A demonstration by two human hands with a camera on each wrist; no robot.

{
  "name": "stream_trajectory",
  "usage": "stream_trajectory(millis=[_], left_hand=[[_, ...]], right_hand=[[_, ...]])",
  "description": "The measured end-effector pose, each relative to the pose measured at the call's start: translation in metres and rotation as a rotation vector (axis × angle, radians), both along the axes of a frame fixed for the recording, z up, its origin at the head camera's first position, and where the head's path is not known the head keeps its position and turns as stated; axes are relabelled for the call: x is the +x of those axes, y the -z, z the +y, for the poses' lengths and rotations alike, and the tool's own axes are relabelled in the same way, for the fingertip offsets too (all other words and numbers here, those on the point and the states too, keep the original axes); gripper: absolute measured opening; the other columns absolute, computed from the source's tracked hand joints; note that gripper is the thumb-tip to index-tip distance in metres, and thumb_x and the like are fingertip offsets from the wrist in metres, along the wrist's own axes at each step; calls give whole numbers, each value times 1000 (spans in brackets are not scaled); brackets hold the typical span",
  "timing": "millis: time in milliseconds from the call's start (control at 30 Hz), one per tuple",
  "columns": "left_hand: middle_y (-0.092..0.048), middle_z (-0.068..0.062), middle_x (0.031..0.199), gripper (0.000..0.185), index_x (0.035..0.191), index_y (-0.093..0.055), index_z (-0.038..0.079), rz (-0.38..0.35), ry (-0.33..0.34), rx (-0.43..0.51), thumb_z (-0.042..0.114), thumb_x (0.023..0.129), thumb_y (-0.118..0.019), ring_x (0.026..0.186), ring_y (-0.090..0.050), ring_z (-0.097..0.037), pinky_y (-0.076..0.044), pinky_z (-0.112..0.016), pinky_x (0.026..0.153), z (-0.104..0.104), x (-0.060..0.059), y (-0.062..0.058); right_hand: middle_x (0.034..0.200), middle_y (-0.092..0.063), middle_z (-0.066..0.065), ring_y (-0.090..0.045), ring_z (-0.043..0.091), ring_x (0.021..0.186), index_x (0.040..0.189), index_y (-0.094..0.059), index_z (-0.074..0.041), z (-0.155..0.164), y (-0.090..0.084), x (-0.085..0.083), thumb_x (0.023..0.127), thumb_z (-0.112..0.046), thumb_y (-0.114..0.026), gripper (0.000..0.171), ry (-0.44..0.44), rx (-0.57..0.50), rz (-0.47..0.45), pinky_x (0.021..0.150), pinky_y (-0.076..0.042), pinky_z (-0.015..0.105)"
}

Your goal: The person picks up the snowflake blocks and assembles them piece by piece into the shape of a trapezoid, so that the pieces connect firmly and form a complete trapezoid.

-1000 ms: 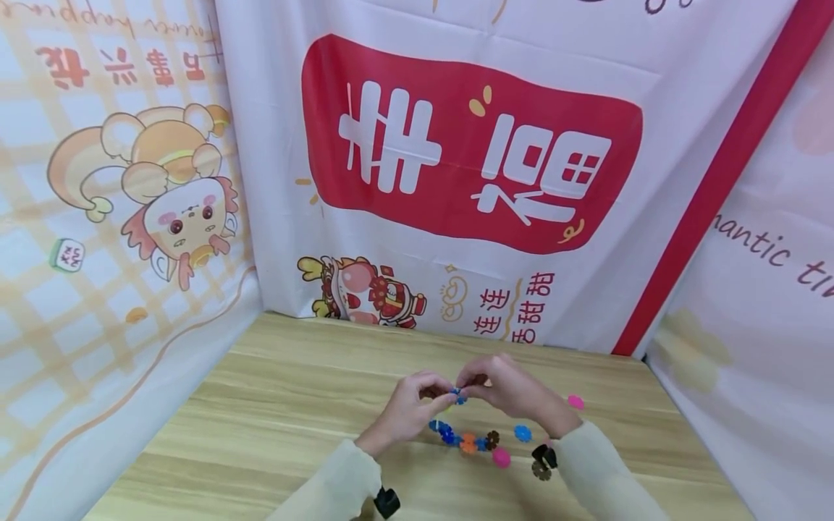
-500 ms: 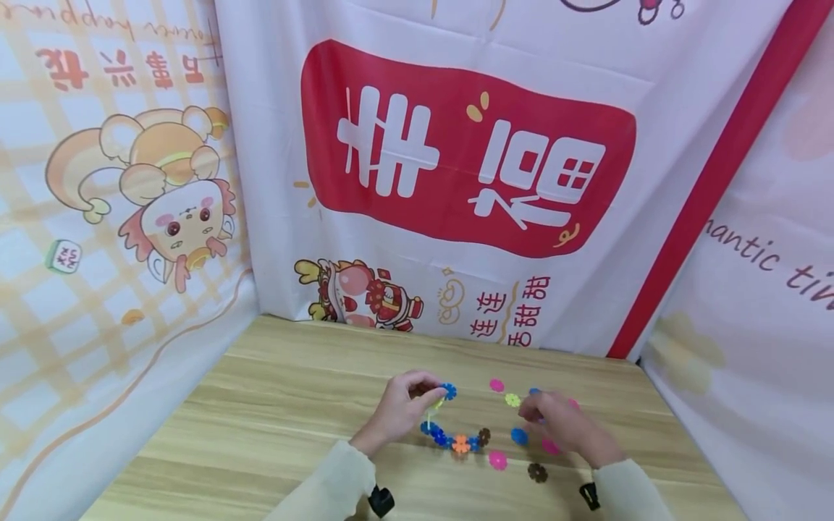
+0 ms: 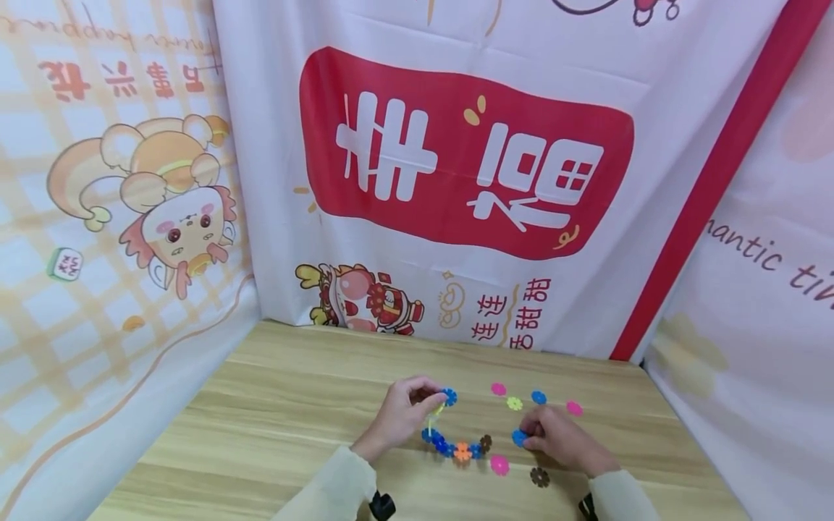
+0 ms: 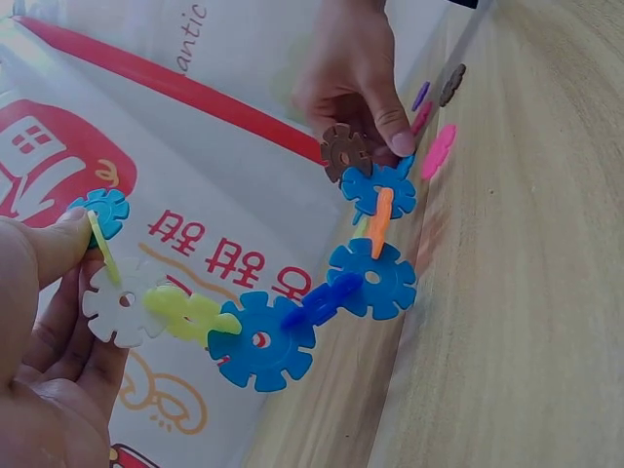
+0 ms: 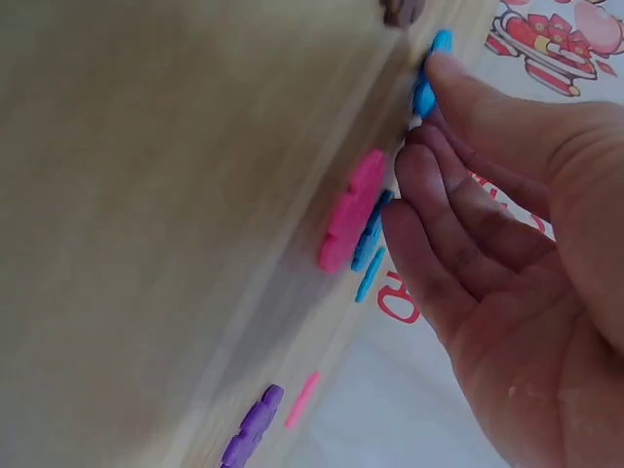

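Observation:
My left hand [image 3: 400, 411] pinches one end of a curved chain of interlocking plastic snowflake discs, near a blue disc [image 4: 105, 213]. From there the chain runs through a clear disc [image 4: 125, 304], a yellow-green one [image 4: 190, 314], blue ones, an orange disc [image 3: 462, 451] and a brown disc [image 3: 486, 443] at the far end. To the right, my right hand [image 3: 559, 434] pinches a loose blue snowflake disc [image 3: 519, 438] at the table surface. In the right wrist view the thumb lies against that blue disc [image 5: 429, 83], and the other fingers are curled behind it.
Loose discs lie around my right hand on the wooden table [image 3: 260, 427]: a pink disc [image 3: 499, 464], a brown disc [image 3: 539, 477], a yellow-green disc [image 3: 514, 403], a blue disc [image 3: 538, 397] and more pink ones. Printed cloth [image 3: 456, 289] hangs behind the table and along both sides.
My right hand has left the chain's end, moved right and taken hold of a loose blue disc. The left hand still holds the chain, nearly in the same place.

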State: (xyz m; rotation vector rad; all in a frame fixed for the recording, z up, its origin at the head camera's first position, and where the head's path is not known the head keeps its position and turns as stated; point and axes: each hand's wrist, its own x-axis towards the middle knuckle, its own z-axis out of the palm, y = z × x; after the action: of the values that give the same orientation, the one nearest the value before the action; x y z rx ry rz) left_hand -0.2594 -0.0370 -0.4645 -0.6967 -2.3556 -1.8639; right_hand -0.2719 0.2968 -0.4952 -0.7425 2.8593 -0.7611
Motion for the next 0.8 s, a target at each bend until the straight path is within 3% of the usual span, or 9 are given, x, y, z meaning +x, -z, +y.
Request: stream_trajectory(millis=[100,233,433,700,800], left_hand=[[-70,-4,93,9,99,-69,15,-4,0,-3,20,93,-65,78,-62,-19,-52,-20,65,0,-1,1],[-71,-3,93,12,99,-70,17,13,-4,13,26,92,-66,77,-62,-17,-52,-21,64,-2,-9,8],[-71,0,92,19,97,-70,22,24,19,39,39,91,-66,77,-63,-14,-54,-23,65,-5,-14,15],[-71,0,92,17,97,-70,21,43,35,27,36,92,-65,77,-65,-13,-56,-25,65,-5,-13,14],[-71,1,92,17,97,-70,21,33,33,22,36,92,-65,77,-65,-12,-56,-25,65,-5,-12,13]], right_hand=[[79,-66,-4,-58,6,72,86,-68,-13,0,-2,-4,83,-14,-75,8,3,-27,-63,62,-50,19],[78,-65,-3,-58,8,72,83,-65,-14,-3,-11,-11,83,-14,-75,10,7,-36,-81,62,-51,20],[78,-64,-1,-56,7,69,83,-64,-13,-17,-33,-14,85,-12,-73,10,-44,-63,-42,60,-52,22],[80,-66,0,-58,9,67,87,-64,-17,-49,-69,-17,88,-17,-71,7,-108,-123,4,58,-52,22],[83,-68,1,-62,11,71,89,-65,-19,-61,-79,-18,89,-20,-70,5,-134,-168,42,65,-55,23]])
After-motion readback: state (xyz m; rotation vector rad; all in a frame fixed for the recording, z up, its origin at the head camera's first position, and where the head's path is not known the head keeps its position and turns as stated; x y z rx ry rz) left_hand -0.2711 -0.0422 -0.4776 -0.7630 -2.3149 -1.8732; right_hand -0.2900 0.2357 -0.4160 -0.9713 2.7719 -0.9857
